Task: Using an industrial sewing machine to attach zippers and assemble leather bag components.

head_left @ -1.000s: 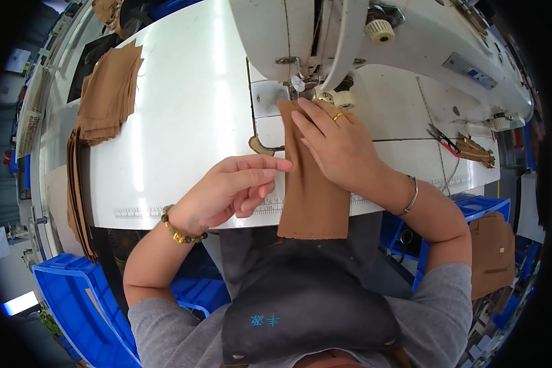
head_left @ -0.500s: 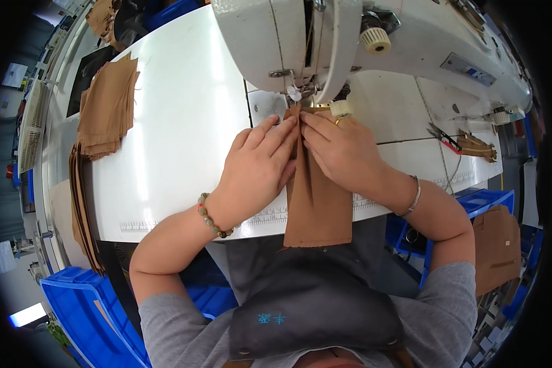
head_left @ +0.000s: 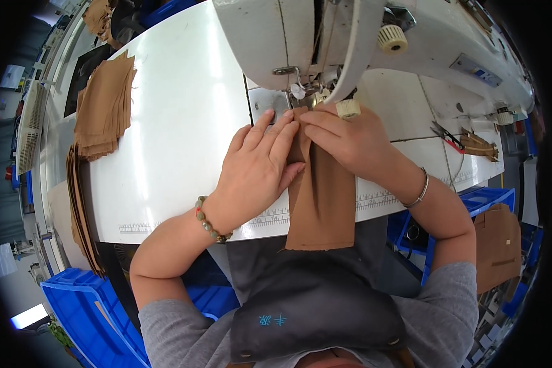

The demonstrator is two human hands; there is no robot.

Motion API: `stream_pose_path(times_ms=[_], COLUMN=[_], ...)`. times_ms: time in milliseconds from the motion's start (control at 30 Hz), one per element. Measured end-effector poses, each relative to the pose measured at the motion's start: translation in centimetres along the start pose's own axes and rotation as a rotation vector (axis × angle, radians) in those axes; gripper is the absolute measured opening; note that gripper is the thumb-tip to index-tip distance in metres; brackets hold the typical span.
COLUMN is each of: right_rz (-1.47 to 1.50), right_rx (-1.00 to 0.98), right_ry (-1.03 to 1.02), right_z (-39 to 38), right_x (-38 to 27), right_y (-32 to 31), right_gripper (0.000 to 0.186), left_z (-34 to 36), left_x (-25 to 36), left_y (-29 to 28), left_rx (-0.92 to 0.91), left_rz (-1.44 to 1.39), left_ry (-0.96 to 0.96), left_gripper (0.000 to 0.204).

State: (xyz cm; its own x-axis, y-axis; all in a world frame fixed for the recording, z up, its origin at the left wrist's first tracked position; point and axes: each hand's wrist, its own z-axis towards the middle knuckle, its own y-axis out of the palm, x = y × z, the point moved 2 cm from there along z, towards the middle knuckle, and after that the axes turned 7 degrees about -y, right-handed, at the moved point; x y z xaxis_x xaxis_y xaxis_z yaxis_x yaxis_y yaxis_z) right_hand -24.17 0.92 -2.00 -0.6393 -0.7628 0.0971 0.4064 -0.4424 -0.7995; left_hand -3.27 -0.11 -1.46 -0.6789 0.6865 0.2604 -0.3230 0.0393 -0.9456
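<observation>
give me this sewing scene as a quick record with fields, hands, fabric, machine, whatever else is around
left hand: flat on the brown fabric strip, fingers toward the needle
right hand: pressing the strip's top end by the presser foot
fabric: hangs over the table edge
machine: white sewing machine
left side: stack of brown pieces
right side: scissors
below: blue bin

left hand (head_left: 257, 168) moved onto the brown fabric strip (head_left: 321, 193) — beside right hand (head_left: 345, 140), strip fed further under needle
</observation>
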Motion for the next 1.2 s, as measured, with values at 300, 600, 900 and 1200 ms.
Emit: stream_pose_path(times_ms=[300,600,900,1200], right_rz=[0.058,0.095,0.101,0.172], right_rx=[-0.098,-0.137,-0.129,-0.049], right_ry=[0.035,0.137,0.195,0.01], right_z=[-0.1,-0.1,-0.2,0.1], right_x=[-0.3,0.1,0.9,0.3], right_y=[0.0,0.7,1.3,0.8], right_gripper=[0.017,0.021,0.023,0.021], left_z=[0.2,1.1,1.9,-5.2], left_x=[0.1,-0.3,-1.1,4.0], left_y=[-0.3,-0.2,0.2,-1.4], left_rx=[0.013,0.035,0.061,0.004], left_rz=[0.106,0.165,0.145,0.085], left_ry=[0.049,0.019,-0.001,0.125], left_gripper=[0.066,0.06,0.058,0.042])
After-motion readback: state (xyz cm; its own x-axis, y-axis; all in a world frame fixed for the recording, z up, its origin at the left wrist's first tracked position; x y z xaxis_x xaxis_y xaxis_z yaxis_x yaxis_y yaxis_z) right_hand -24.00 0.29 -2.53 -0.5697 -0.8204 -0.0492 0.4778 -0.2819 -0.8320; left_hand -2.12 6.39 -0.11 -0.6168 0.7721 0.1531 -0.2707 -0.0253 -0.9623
